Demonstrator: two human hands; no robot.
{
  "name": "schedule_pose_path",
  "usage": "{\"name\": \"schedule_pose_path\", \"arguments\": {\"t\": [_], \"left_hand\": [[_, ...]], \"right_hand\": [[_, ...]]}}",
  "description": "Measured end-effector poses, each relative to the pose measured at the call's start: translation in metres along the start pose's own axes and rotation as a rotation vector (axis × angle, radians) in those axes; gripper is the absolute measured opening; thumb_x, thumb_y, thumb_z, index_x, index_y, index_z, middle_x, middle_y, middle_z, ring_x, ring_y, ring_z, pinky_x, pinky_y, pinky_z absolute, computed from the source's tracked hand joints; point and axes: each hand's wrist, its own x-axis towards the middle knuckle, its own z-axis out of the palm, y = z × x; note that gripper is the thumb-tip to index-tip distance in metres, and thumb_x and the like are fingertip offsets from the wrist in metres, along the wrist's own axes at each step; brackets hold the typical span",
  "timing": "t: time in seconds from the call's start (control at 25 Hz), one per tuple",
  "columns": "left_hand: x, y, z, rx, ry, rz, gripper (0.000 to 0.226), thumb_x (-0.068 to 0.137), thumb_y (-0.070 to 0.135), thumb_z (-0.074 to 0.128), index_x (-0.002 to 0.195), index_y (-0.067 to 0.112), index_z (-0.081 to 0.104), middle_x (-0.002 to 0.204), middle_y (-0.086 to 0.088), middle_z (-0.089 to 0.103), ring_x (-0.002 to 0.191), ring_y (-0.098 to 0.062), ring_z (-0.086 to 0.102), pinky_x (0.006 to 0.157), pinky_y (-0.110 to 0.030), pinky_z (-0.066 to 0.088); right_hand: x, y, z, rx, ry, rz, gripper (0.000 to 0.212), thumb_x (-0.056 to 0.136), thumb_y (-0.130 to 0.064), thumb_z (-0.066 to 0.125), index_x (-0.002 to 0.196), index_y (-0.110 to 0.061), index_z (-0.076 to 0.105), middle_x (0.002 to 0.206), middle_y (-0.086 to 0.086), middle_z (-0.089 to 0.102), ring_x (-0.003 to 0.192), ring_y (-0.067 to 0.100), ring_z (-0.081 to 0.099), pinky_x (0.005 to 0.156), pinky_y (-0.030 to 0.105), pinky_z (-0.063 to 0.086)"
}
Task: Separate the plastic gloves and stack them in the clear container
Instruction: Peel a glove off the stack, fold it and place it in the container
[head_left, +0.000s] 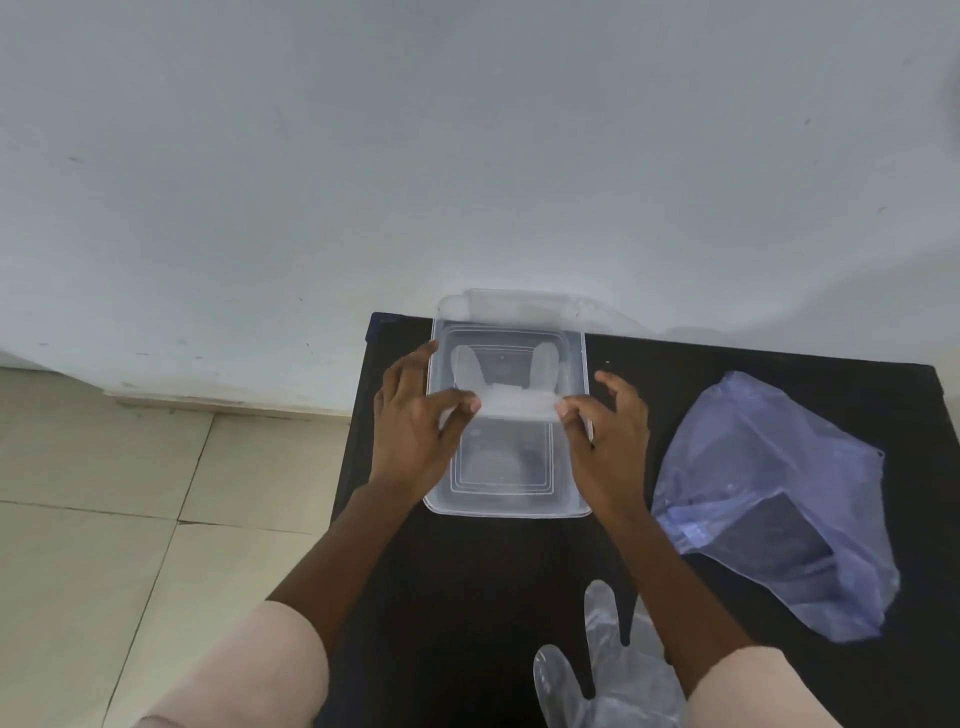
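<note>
A clear rectangular container (519, 506) sits on the black table. Over it I hold a thin plastic glove (514, 400) stretched flat by its cuff, its fingers pointing away from me into the far half of the box. My left hand (415, 431) pinches the cuff's left end. My right hand (605, 441) pinches the right end. More plastic gloves (602, 670) lie flat on the table near me, partly behind my right forearm.
The container's clear lid (519, 306) leans against the white wall behind it. A crumpled bluish plastic bag (779, 493) lies on the table (467, 597) to the right. The table's left edge drops to a tiled floor (130, 519).
</note>
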Motion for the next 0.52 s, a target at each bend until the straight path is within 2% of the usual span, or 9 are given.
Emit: {"name": "schedule_pose_path", "arguments": {"t": [0.12,0.24,0.36,0.44,0.52], "left_hand": [[0.035,0.024,-0.024,-0.357,0.094,-0.078,0.018,0.09,0.028,0.067,0.095,0.014,0.077,0.118,-0.007,0.065,0.109,-0.02,0.061,0.082,-0.042,0.057],[0.066,0.047,-0.058,-0.616,0.078,-0.206,0.015,0.088,0.022,0.07,0.094,0.011,0.077,0.097,-0.002,0.073,0.083,-0.014,0.069,0.062,-0.04,0.062],[0.09,0.061,-0.084,-0.702,-0.041,-0.32,0.014,0.087,0.014,0.065,0.09,0.008,0.077,0.093,-0.004,0.074,0.078,-0.015,0.07,0.055,-0.031,0.059],[0.104,0.068,-0.096,-0.688,-0.103,-0.358,0.013,0.086,0.014,0.065,0.088,0.007,0.076,0.096,-0.004,0.074,0.08,-0.019,0.071,0.054,-0.032,0.06],[0.115,0.075,-0.106,-0.619,-0.148,-0.359,0.013,0.085,0.015,0.068,0.088,0.006,0.077,0.094,-0.003,0.073,0.076,-0.017,0.068,0.051,-0.032,0.059]], "right_hand": [[0.031,-0.028,-0.021,0.155,0.122,-0.137,0.017,0.089,-0.022,0.06,0.091,-0.009,0.071,0.113,0.012,0.057,0.102,0.021,0.053,0.087,0.027,0.047],[0.057,-0.057,-0.049,0.293,0.027,-0.161,0.011,0.09,-0.02,0.061,0.089,-0.013,0.07,0.098,0.001,0.058,0.089,0.019,0.062,0.073,0.027,0.051],[0.077,-0.081,-0.074,0.434,-0.084,-0.033,0.014,0.091,-0.018,0.059,0.085,-0.014,0.071,0.088,-0.01,0.065,0.078,0.007,0.063,0.061,0.029,0.055],[0.093,-0.093,-0.085,0.494,-0.135,0.066,0.017,0.09,-0.017,0.057,0.084,-0.015,0.072,0.088,-0.009,0.069,0.074,0.006,0.062,0.051,0.024,0.055],[0.107,-0.1,-0.093,0.522,-0.15,0.116,0.019,0.088,-0.017,0.056,0.081,-0.017,0.073,0.091,-0.005,0.07,0.079,0.009,0.062,0.047,0.019,0.051]]}}
